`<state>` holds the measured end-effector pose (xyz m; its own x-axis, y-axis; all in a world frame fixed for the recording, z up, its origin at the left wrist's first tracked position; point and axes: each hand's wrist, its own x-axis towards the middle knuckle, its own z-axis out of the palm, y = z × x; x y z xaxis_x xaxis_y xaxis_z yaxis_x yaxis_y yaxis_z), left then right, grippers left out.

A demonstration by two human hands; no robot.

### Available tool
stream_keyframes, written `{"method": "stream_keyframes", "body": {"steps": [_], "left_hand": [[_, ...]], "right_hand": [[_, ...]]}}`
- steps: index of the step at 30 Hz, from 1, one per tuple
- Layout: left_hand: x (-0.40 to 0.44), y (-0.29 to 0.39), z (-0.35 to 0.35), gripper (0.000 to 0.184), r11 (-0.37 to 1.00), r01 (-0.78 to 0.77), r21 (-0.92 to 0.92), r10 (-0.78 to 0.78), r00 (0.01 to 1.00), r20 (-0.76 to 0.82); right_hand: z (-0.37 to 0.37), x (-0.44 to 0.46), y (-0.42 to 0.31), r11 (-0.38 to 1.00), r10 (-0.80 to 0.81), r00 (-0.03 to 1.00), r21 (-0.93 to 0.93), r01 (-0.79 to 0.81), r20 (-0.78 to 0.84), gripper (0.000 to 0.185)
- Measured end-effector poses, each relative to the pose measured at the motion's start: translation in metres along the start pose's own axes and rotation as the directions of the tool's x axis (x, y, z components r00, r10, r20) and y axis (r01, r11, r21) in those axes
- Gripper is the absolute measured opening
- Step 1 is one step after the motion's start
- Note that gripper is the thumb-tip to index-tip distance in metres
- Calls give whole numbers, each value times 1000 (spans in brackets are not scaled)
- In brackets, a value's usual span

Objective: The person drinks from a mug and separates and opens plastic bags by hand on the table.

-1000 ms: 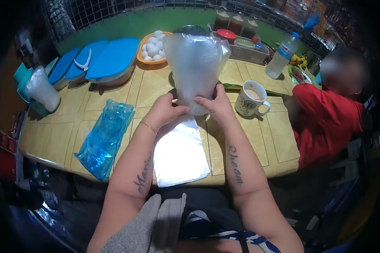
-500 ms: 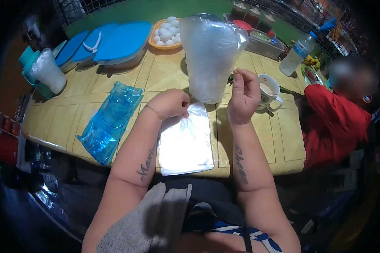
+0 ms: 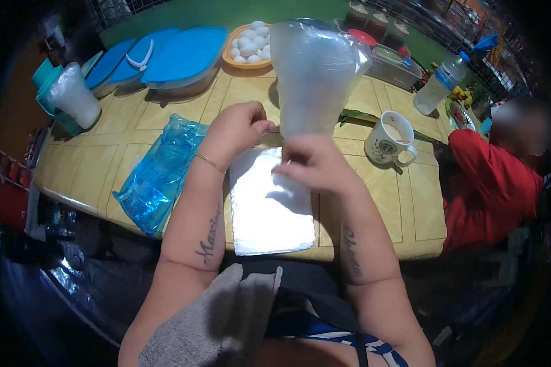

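Note:
A stack of shiny clear-white plastic sheets or bags [image 3: 272, 217] lies flat at the table's near edge. My left hand [image 3: 242, 128] is just beyond the stack's far left corner, fingers curled in toward the thumb; anything between them is too small to make out. Over the stack's upper right part is my right hand [image 3: 315, 160], slightly blurred, its fingers bent and closed over whatever they may hold. Right behind it stands a tall shape wrapped in a cloudy plastic bag [image 3: 315, 79]. A blue plastic packet [image 3: 162, 171] rests left of my left forearm.
To the right stand a mug [image 3: 387, 144] of milky drink and a water bottle [image 3: 439, 85]. Farther back are blue-lidded containers [image 3: 183, 58] and an orange basket [image 3: 228, 54] of eggs. A person in a red top [image 3: 493, 183] is at the table's right side.
My right hand has moved left and down from beside the mug to above the stack. My left hand has lifted slightly up and left, off the stack's far edge.

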<state>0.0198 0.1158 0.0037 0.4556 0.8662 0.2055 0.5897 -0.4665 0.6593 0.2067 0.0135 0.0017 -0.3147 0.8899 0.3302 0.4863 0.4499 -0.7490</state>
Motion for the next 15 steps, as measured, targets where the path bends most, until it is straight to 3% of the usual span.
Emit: {"method": "stream_keyframes", "body": {"steps": [1, 4, 7, 8, 10, 11, 12, 15], "left_hand": [[1, -1, -3, 23, 1000, 26, -3, -26, 999, -24], [-1, 4, -16, 23, 989, 138, -45, -142, 986, -85], [-11, 1, -29, 24, 999, 18, -43, -28, 964, -263], [-18, 2, -37, 25, 998, 37, -42, -48, 951, -307], [-48, 10, -54, 28, 995, 85, -51, -97, 919, -382], [-61, 5, -57, 29, 993, 103, 56, -75, 924, -376], [-75, -2, -60, 31, 979, 119, 163, -52, 929, -366], [-107, -23, -63, 36, 869, 209, 448, -90, 958, -273]], "right_hand": [[9, 1, 0, 998, -28, 991, -57, 36, 131, 29], [32, 7, -13, 951, 139, 893, -311, 0, 427, 39], [43, 6, -14, 905, 23, 969, -418, 85, 246, 42], [39, 7, -15, 883, 47, 973, -466, 66, 227, 54], [43, 5, 6, 822, -54, 994, -561, 97, 92, 61], [48, 4, 18, 789, -109, 994, -605, 105, 30, 65], [51, 5, 25, 741, -19, 996, -667, 74, 89, 74], [52, 11, -1, 714, 270, 948, -695, -82, 166, 72]]}}
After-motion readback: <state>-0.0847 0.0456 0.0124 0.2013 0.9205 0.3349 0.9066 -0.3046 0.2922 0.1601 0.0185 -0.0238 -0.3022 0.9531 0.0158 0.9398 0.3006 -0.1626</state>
